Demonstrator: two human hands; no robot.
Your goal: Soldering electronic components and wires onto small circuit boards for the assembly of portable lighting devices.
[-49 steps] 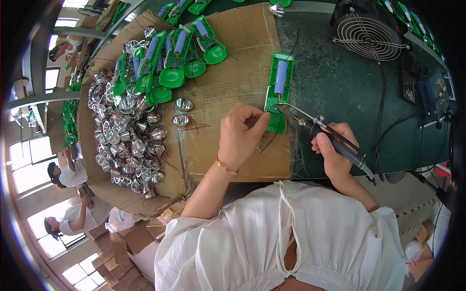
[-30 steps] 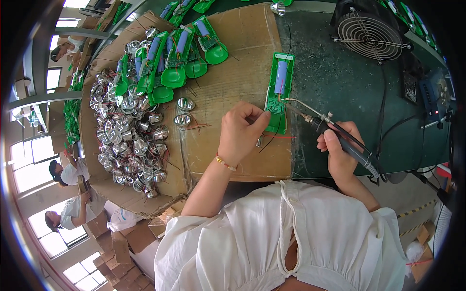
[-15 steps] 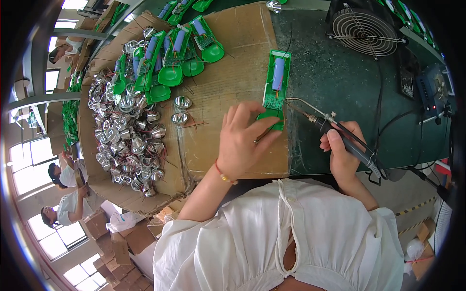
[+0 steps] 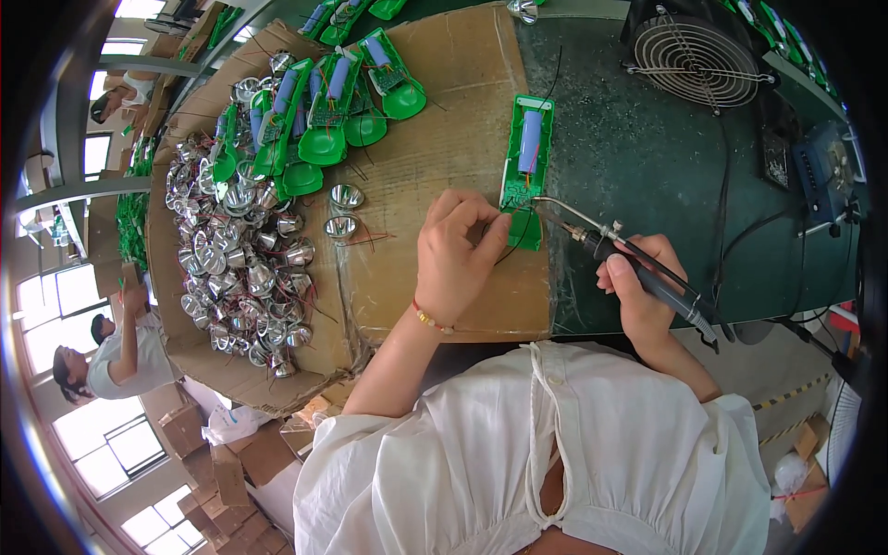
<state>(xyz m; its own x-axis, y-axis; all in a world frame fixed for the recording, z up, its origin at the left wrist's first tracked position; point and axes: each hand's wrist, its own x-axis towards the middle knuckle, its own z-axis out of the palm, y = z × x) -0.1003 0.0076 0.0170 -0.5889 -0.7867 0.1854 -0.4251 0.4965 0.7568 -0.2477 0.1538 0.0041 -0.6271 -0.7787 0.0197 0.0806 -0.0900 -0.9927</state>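
Note:
A green circuit board [image 4: 525,166] with a blue cylindrical battery lies on the edge of a brown cardboard sheet [image 4: 435,120]. My left hand [image 4: 455,254] pinches a thin wire against the board's near end. My right hand [image 4: 640,289] grips a black-handled soldering iron [image 4: 618,248]; its metal tip points left and rests at the board's near end, close to my left fingertips.
Several finished green boards [image 4: 324,102] lie at the far end of the cardboard. A heap of shiny metal reflector cups [image 4: 236,250] fills the left, with two loose cups [image 4: 344,211] nearer my hand. A black fan [image 4: 698,60] stands on the green bench. A person stands at lower left.
The green board has slid away from me along the cardboard edge. My left hand has reset onto its near end, and the iron's tip has followed to the same spot.

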